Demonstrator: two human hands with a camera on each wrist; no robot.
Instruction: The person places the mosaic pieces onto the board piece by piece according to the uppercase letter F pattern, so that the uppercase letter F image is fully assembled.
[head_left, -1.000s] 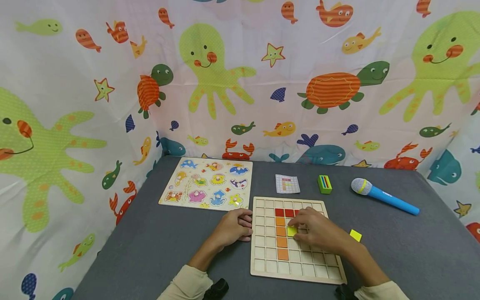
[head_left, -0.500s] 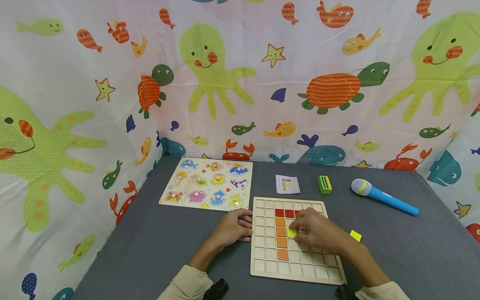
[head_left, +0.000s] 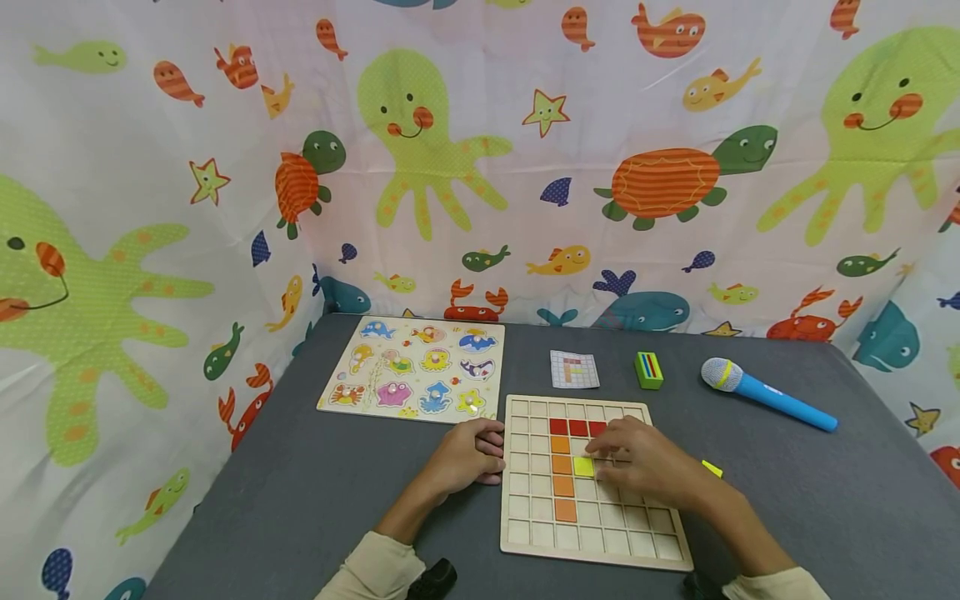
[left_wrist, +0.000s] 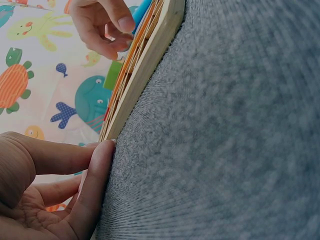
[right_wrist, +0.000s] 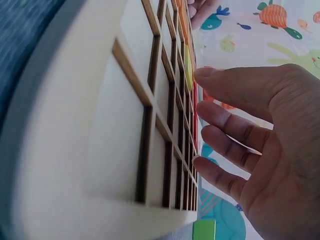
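In the head view a wooden grid board [head_left: 606, 537] lies on the grey table, with red tiles [head_left: 577, 427] in a row and orange tiles [head_left: 562, 464] in a column. A yellow tile [head_left: 582, 467] sits in a square just right of the orange column. My right hand [head_left: 645, 462] hovers over the board beside this tile, fingers loosely bent and apart, nothing between them; the right wrist view shows its fingertips [right_wrist: 204, 73] off the grid. My left hand [head_left: 468, 454] is at the board's left edge, thumb and finger pinching the rim in the left wrist view.
A second yellow piece [head_left: 712, 468] lies right of the board, partly behind the right wrist. Behind the board are a grid pattern card [head_left: 574, 369], a green block with coloured stripes [head_left: 648, 371] and a blue toy microphone [head_left: 780, 400]. A sea-animal puzzle [head_left: 412, 367] lies back left.
My right hand has let go of the yellow tile and shifted slightly right, so the tile now shows whole in its square. The left hand stays at the board's edge.
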